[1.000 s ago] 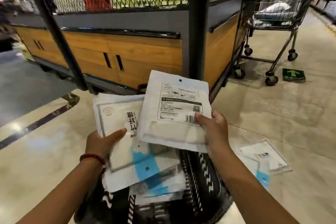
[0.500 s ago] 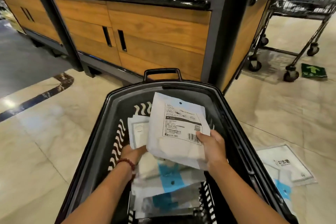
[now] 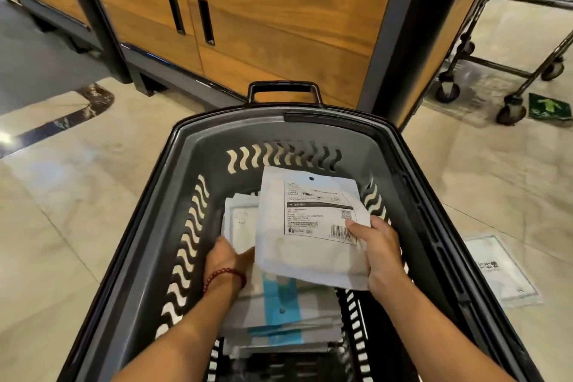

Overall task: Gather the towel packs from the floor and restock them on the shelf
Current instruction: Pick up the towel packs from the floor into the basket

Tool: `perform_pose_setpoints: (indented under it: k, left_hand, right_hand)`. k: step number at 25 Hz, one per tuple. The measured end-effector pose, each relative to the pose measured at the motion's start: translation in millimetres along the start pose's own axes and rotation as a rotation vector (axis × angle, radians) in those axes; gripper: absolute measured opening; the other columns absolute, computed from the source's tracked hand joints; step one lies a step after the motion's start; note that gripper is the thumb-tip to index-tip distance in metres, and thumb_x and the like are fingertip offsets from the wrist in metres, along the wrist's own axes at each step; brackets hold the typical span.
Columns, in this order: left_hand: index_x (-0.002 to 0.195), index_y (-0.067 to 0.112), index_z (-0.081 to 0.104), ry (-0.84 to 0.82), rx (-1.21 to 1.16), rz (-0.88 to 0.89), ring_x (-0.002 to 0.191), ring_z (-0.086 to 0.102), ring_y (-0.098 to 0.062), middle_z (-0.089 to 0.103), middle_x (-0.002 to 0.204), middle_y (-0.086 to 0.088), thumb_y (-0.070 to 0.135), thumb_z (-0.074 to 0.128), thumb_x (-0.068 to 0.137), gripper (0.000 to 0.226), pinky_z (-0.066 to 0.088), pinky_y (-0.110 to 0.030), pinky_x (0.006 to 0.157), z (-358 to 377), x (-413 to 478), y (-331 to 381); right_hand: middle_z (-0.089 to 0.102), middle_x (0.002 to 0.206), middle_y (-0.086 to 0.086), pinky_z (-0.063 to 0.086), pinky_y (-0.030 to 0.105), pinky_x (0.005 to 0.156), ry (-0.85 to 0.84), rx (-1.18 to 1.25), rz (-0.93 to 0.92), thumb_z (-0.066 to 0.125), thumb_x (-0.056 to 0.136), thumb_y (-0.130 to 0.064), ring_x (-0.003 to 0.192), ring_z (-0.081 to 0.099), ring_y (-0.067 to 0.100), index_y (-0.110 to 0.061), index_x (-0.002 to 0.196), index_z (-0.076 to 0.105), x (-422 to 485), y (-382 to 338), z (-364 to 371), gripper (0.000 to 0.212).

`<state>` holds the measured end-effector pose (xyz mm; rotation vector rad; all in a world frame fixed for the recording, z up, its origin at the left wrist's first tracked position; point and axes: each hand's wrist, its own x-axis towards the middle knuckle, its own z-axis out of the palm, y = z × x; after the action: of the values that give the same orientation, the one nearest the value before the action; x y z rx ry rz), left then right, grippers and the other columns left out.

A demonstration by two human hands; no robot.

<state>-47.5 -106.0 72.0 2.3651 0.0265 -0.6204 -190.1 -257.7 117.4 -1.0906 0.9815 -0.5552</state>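
A glossy beige floor (image 3: 77, 211) runs under a wood-panelled shelf base (image 3: 279, 9) at the far side. Trolley wheels (image 3: 508, 112) and a green arrow sticker (image 3: 550, 106) are at the far right. Near, a dark basket (image 3: 198, 146) holds a stack of packs (image 3: 279, 313). The right hand (image 3: 379, 253) pinches a towel pack (image 3: 310, 226) above them, thumb on its barcode. The left hand (image 3: 224, 256) reaches under it with its fingers hidden, so their grip cannot be told. A loose pack (image 3: 499, 273) lies on the floor at right, its print blurred.

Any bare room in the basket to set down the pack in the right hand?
Far-left corner of the basket, between the stack and the slotted walls, looks bare. Near end crowded: stack plus left hand. Right hand holds the pack over the middle.
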Motion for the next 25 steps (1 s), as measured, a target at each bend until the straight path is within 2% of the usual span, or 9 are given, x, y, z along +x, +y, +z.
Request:
perform_pose_setpoints:
  k: [6,8,11,14,15,17,20,23,25]
  left_hand:
    - [0.126,0.003,0.042,-0.073,0.279,0.059,0.11,0.057,-0.032,0.055,0.125,-0.018,0.036,0.072,0.076,0.067,0.048,-0.039,0.094,-3,4,-2]
    - [0.124,0.007,0.047,-0.073,0.465,0.136,0.107,0.059,-0.031,0.057,0.123,-0.015,0.031,0.071,0.075,0.06,0.049,-0.036,0.092,-8,2,5]
    - [0.11,0.017,0.062,-0.079,0.672,0.419,0.096,0.063,-0.026,0.065,0.111,-0.007,0.029,0.058,0.08,0.032,0.052,-0.033,0.083,-37,-22,27]
    - [0.112,0.018,0.061,0.231,0.789,0.733,0.103,0.058,-0.024,0.06,0.113,-0.004,0.022,0.05,0.087,0.027,0.05,-0.037,0.086,-90,-38,44]
    - [0.117,0.016,0.057,0.348,0.807,0.761,0.107,0.054,-0.025,0.056,0.117,-0.006,0.023,0.052,0.088,0.031,0.049,-0.037,0.089,-109,-41,47]
    - [0.13,0.012,0.041,0.41,0.821,0.595,0.117,0.046,-0.03,0.045,0.129,-0.011,0.037,0.057,0.087,0.052,0.043,-0.038,0.094,-137,-38,41]
    - [0.14,0.008,0.018,0.171,0.669,0.341,0.11,0.053,-0.036,0.045,0.13,-0.02,0.046,0.063,0.082,0.083,0.048,-0.042,0.087,-145,-30,24]
    - [0.139,0.005,0.019,0.165,0.57,0.375,0.101,0.058,-0.036,0.051,0.123,-0.021,0.036,0.064,0.084,0.078,0.047,-0.038,0.075,-140,-19,17]
    - [0.134,0.005,0.025,0.206,0.566,0.395,0.097,0.058,-0.036,0.053,0.117,-0.021,0.032,0.065,0.084,0.07,0.043,-0.035,0.07,-141,-17,19]
  right_hand:
    - [0.071,0.087,0.01,0.053,0.034,0.072,0.013,0.149,0.072,0.06,0.085,-0.002,0.075,0.066,0.026,-0.009,0.098,0.065,-2,-6,4,0.016]
    - [0.07,0.093,0.012,0.053,0.034,0.071,0.002,0.162,0.074,0.06,0.085,-0.003,0.078,0.066,0.027,-0.008,0.103,0.064,-4,-8,4,0.019]
    - [0.071,0.094,0.009,0.054,0.026,0.061,-0.011,0.117,0.024,0.061,0.085,-0.002,0.078,0.067,0.022,-0.007,0.104,0.064,-13,-14,4,0.02]
    - [0.069,0.094,0.004,0.053,0.019,0.059,-0.058,0.019,-0.038,0.06,0.086,-0.003,0.081,0.065,0.017,-0.009,0.104,0.061,-25,-14,12,0.019]
    - [0.069,0.096,0.004,0.052,0.019,0.061,-0.08,-0.024,-0.052,0.06,0.087,-0.003,0.083,0.064,0.016,-0.01,0.105,0.06,-26,-12,17,0.02]
    - [0.067,0.101,0.004,0.05,0.023,0.067,-0.13,-0.12,-0.063,0.06,0.087,-0.004,0.088,0.063,0.016,-0.011,0.109,0.059,-26,-5,29,0.023]
    - [0.066,0.105,0.001,0.054,0.036,0.08,-0.174,-0.24,0.015,0.06,0.088,-0.006,0.095,0.064,0.019,-0.016,0.111,0.057,-22,16,50,0.026]
    - [0.064,0.115,0.006,0.053,0.043,0.09,-0.166,-0.362,0.058,0.06,0.087,-0.003,0.105,0.062,0.025,-0.014,0.114,0.055,-10,48,60,0.03]
    - [0.063,0.117,0.009,0.053,0.044,0.089,-0.102,-0.567,0.054,0.063,0.085,-0.004,0.108,0.061,0.029,-0.011,0.116,0.05,-2,64,61,0.034]
